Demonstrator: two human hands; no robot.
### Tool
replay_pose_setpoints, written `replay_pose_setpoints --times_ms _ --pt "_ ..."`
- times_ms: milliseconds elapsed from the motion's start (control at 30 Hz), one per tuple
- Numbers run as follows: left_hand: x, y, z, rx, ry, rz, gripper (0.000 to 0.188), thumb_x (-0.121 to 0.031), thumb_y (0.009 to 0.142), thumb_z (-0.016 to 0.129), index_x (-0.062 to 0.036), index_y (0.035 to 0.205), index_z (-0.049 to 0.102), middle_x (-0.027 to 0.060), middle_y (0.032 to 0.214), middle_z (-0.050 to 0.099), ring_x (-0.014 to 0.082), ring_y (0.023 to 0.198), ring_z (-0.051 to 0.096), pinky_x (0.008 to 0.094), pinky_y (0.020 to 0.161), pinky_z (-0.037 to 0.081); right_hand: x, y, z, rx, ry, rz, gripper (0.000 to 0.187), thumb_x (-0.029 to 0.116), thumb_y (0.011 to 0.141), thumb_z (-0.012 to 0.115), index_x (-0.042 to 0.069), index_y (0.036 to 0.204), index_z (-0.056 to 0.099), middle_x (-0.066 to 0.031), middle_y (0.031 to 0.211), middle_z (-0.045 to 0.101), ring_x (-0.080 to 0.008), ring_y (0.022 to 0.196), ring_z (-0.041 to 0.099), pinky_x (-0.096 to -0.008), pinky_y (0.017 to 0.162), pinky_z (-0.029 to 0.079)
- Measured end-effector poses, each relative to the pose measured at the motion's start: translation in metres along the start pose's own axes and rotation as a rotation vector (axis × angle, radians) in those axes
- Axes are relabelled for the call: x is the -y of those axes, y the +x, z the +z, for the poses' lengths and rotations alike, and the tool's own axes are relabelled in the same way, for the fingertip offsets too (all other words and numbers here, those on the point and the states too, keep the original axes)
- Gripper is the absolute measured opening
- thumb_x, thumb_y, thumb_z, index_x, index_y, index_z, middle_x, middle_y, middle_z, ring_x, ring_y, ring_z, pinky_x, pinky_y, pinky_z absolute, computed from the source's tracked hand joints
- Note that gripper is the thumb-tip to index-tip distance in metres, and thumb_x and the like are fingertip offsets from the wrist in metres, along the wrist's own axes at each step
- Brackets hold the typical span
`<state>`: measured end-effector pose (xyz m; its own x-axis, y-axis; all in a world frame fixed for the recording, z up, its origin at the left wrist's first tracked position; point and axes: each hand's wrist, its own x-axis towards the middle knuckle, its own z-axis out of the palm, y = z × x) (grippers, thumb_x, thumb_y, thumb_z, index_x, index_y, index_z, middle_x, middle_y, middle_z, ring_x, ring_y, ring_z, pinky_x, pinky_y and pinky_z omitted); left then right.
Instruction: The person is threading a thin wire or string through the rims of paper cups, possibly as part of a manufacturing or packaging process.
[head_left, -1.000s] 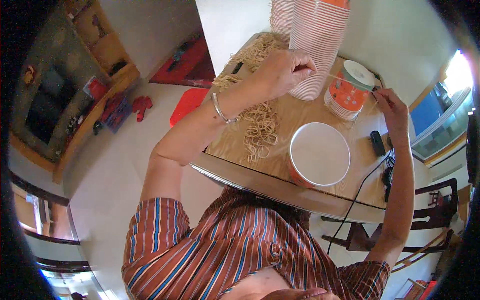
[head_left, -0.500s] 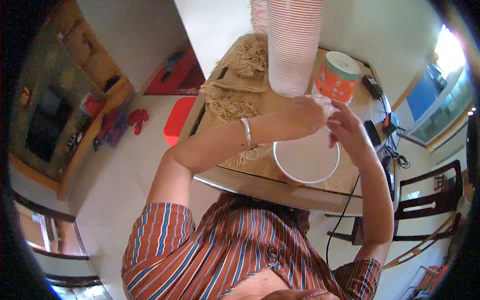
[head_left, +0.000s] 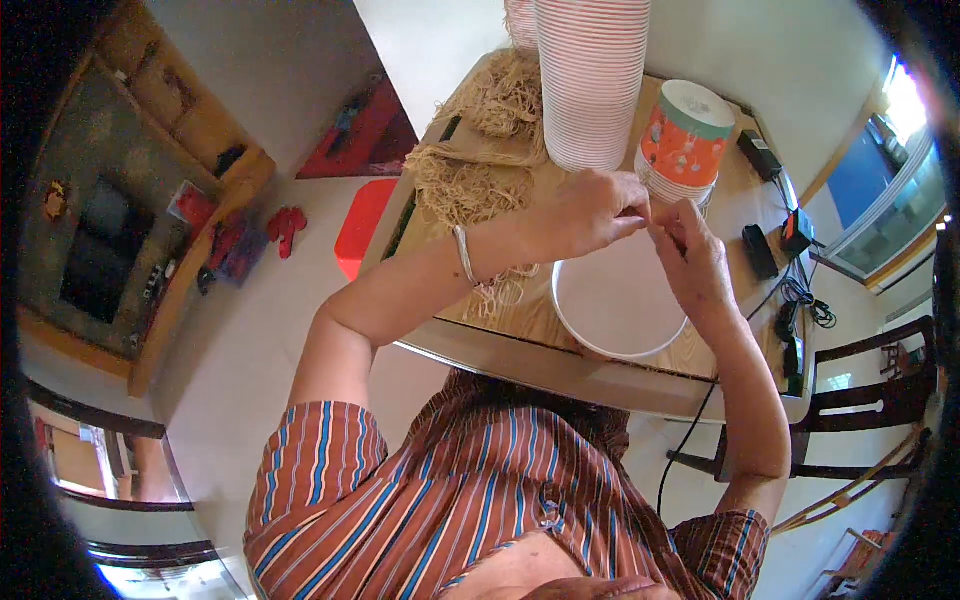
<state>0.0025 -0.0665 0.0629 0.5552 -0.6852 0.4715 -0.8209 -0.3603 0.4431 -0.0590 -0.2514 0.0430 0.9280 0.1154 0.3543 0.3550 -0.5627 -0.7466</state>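
White-rimmed tub [head_left: 618, 312] stands mouth up near table's [head_left: 700, 358] front edge. Left hand [head_left: 600, 212], silver bangle [head_left: 463, 255] at wrist, and right hand [head_left: 692, 262] sit close together over tub's far rim; fingertips of both pinched, but from where I stand cannot tell what's between them. Tan string [head_left: 470, 187] lies tangled along left edge. Tall stack of tubs [head_left: 590, 90] rises toward back edge; orange-and-green tubs [head_left: 685, 145], upside down, just right of it. Black adapters [head_left: 760, 252] lie along right edge.
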Motion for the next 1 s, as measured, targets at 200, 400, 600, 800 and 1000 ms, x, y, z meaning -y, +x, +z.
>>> replay_pose_setpoints --times_ms 200,400,600,800,1000 --pt "0.005 -0.007 -0.009 -0.105 -0.184 -0.204 0.016 -0.017 0.087 0.065 -0.0019 0.086 0.067 0.0071 0.074 0.066 0.0139 0.066 0.062 0.0313 0.062 0.051 -0.012 -0.002 -0.003 -0.061 0.267 0.076 0.008 0.009 0.089 0.062 0.002 0.092 0.061 -0.0021 0.077 0.061 -0.0081 0.069 0.055 -0.0262 0.064 0.048" --pt "0.0 -0.013 -0.007 -0.08 -0.378 -0.331 0.043 -0.037 0.099 0.049 -0.0027 0.079 0.065 0.0039 0.066 0.059 0.0109 0.065 0.058 0.0286 0.059 0.049 0.003 -0.012 -0.005 -0.096 0.335 0.119 0.006 0.007 0.089 0.062 0.003 0.092 0.062 0.002 0.08 0.061 -0.0044 0.074 0.053 -0.0215 0.07 0.046" --pt "-0.023 -0.013 0.007 -0.056 -0.24 -0.149 0.05 -0.042 0.099 0.043 -0.0008 0.08 0.063 0.0094 0.064 0.059 0.0194 0.061 0.059 0.0331 0.059 0.047 0.008 -0.017 0.007 -0.179 0.365 0.007 0.004 0.004 0.089 0.062 0.003 0.093 0.062 0.0031 0.078 0.06 -0.0041 0.071 0.051 -0.0209 0.066 0.045" --pt "-0.012 -0.015 0.02 -0.157 -0.234 -0.098 0.035 -0.031 0.098 0.049 0.0 0.084 0.06 0.0138 0.068 0.056 0.027 0.066 0.057 0.0385 0.061 0.045 0.008 -0.021 0.009 -0.156 0.22 -0.086 0.005 0.004 0.089 0.062 0.003 0.093 0.06 -0.0008 0.073 0.058 -0.0046 0.064 0.049 -0.0236 0.057 0.044" --pt "-0.011 -0.016 0.019 -0.134 -0.268 -0.157 0.032 -0.029 0.099 0.049 -0.0025 0.084 0.059 0.005 0.068 0.055 0.0156 0.064 0.055 0.0321 0.059 0.045 0.009 -0.019 0.014 -0.211 0.137 -0.09 0.007 0.007 0.088 0.064 0.006 0.091 0.057 -0.0068 0.07 0.059 -0.0106 0.056 0.052 -0.0273 0.053 0.045"
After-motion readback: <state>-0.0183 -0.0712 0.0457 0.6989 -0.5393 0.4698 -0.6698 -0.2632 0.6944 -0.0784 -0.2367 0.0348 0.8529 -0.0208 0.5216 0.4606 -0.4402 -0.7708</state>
